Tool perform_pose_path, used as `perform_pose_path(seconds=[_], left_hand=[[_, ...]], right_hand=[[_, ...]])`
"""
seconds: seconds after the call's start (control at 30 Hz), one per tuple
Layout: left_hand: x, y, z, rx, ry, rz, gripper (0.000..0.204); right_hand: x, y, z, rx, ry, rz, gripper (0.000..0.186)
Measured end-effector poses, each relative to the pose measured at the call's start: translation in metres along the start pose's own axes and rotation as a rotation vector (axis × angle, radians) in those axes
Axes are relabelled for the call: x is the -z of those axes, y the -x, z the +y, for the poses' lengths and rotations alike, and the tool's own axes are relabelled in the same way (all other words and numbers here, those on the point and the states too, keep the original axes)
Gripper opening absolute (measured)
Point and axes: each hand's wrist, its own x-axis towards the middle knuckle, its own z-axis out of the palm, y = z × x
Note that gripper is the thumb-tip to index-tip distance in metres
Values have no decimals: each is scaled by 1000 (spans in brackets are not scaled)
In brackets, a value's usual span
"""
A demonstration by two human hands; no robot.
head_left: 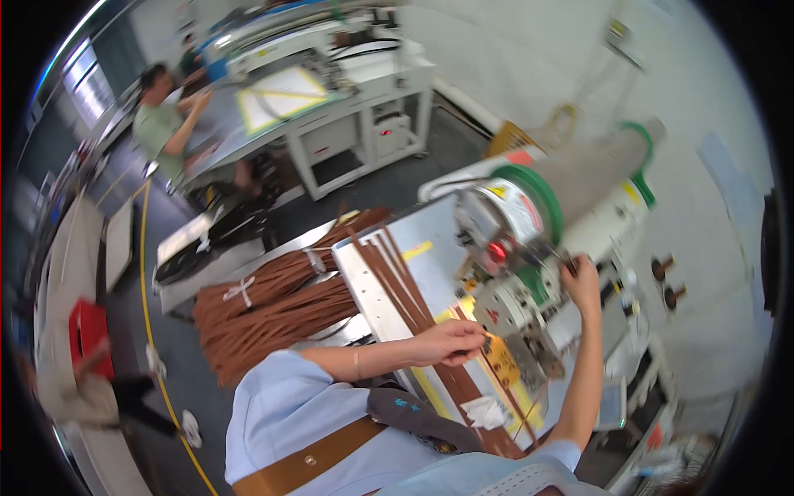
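My left hand [451,341] is closed in a pinch over the worktable, beside a yellow plate [501,360] with dark round fittings. What its fingertips hold, if anything, is too small to make out. Reaching up to the machine [509,302], my right hand [582,283] curls its fingers at a small dark part near the machine's head. The grip there is partly hidden and blurred. Long brown strips [395,285] lie along the table [376,302] and run on beneath my left forearm. A crumpled white tissue [486,412] rests near the table's front.
Tied bundles of brown strips [277,318] lie on a surface to my left. A grey cylinder with green rims [600,182] extends behind the machine. Farther back, a person in light green [165,124] sits at a bench; another person [78,397] is at the left.
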Motion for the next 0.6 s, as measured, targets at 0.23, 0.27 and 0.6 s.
perform_pose_path(seconds=[0.23,0.27,0.6], left_hand=[[-1,-15,4,-4,-84,-198,16],[3,-16,3,-44,-67,-139,16],[-17,-41,6,-178,-80,-143,17]], right_hand=[[6,-22,72,59,-208,324,7],[47,-29,16,5,-303,326,4],[77,110,-82,-83,-518,-180,13]])
